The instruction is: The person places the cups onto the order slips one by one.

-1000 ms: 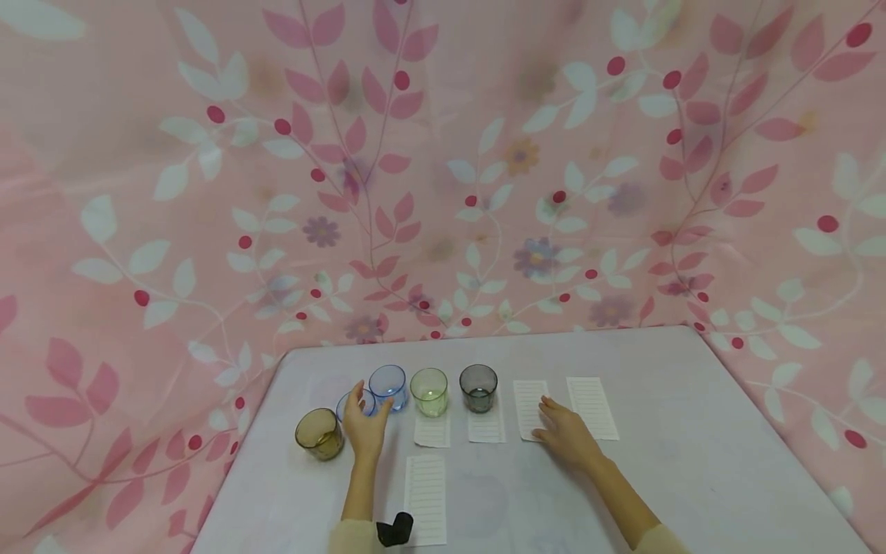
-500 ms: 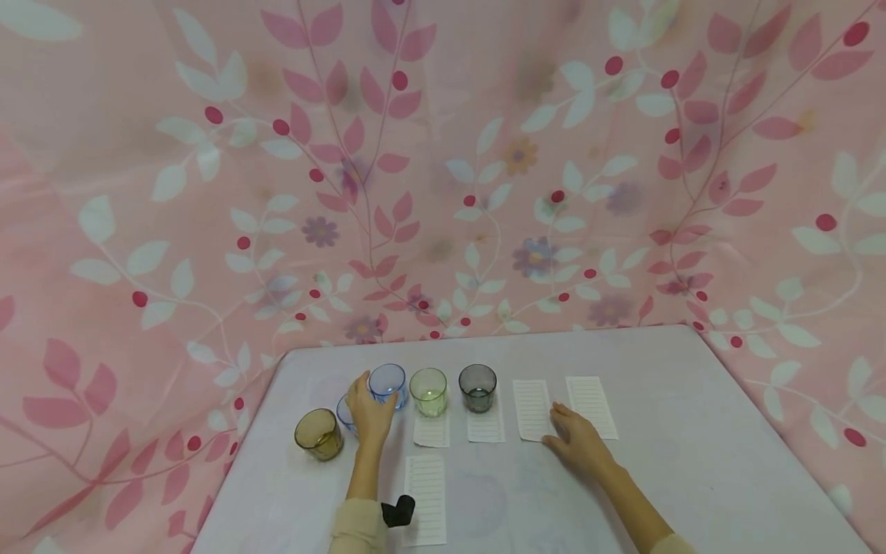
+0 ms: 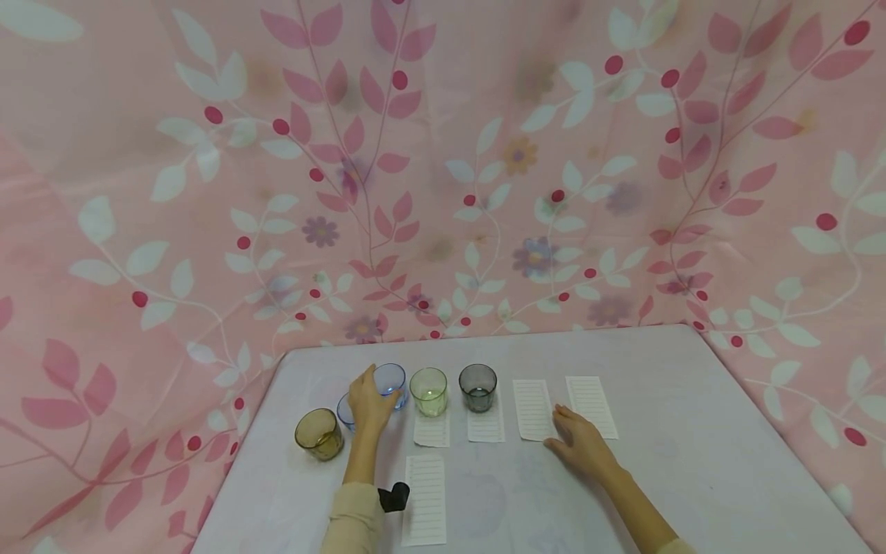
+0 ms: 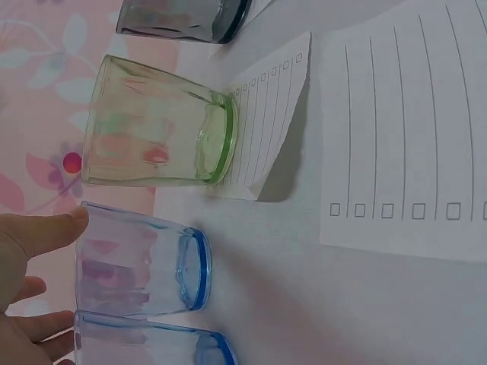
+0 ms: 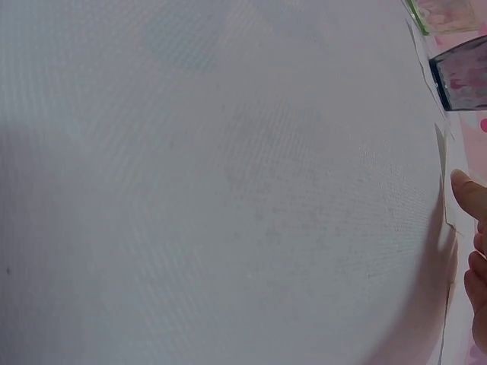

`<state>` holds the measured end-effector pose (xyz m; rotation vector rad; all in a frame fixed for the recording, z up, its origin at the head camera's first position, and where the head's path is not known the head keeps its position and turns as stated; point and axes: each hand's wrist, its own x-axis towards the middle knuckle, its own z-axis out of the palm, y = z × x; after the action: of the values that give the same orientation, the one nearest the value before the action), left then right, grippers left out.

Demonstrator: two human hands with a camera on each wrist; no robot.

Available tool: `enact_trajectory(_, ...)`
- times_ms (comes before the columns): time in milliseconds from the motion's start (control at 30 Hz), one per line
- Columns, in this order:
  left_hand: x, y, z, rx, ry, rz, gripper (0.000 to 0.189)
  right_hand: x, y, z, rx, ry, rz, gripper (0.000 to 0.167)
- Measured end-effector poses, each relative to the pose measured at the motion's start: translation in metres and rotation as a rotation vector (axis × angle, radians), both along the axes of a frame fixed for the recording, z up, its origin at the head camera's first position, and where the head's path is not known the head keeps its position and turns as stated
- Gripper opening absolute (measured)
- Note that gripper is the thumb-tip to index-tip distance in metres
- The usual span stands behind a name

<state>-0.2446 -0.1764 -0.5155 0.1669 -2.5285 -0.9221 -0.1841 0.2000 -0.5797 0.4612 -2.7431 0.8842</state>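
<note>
My left hand (image 3: 369, 402) grips a blue glass (image 3: 395, 391) near its rim, thumb on one side and fingers on the other. In the left wrist view the thumb (image 4: 57, 230) lies at the rim of this upright glass. A second blue glass (image 3: 345, 413) stands right beside it, partly hidden behind the hand. My right hand (image 3: 581, 444) hovers low over the table with relaxed fingers, its fingertips at the edge of a lined paper sheet (image 3: 531, 409). It holds nothing.
A green glass (image 3: 429, 393) and a grey glass (image 3: 478, 389) stand at the top ends of two paper slips. An amber glass (image 3: 319, 435) is at the far left. More lined sheets lie at the right (image 3: 592, 408) and the front (image 3: 425, 500).
My left hand has moved from the nearer blue glass to the farther one and taken hold of it; that glass has shifted slightly right. My right hand has drawn back a little rightward.
</note>
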Motion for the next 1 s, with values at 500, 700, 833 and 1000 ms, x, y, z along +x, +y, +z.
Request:
enact_trajectory(500,-0.012,-0.012,0.002,-0.156,-0.246,-0.059,0.084,0.003,-0.003,-0.005,0.008,-0.065,-0.002,0.056)
enact_trajectory(700,-0.012,-0.012,0.000,-0.154,-0.178,-0.050,0.081,0.005,-0.006,-0.008,0.004,-0.011,0.000,0.053)
enact_trajectory(833,-0.011,-0.012,-0.002,-0.156,-0.131,-0.048,0.081,0.006,-0.007,-0.010,0.004,0.017,0.009,0.054)
enact_trajectory(1000,-0.011,-0.012,0.000,-0.032,-0.084,-0.046,0.082,0.007,-0.007,-0.010,0.019,0.026,0.006,0.052)
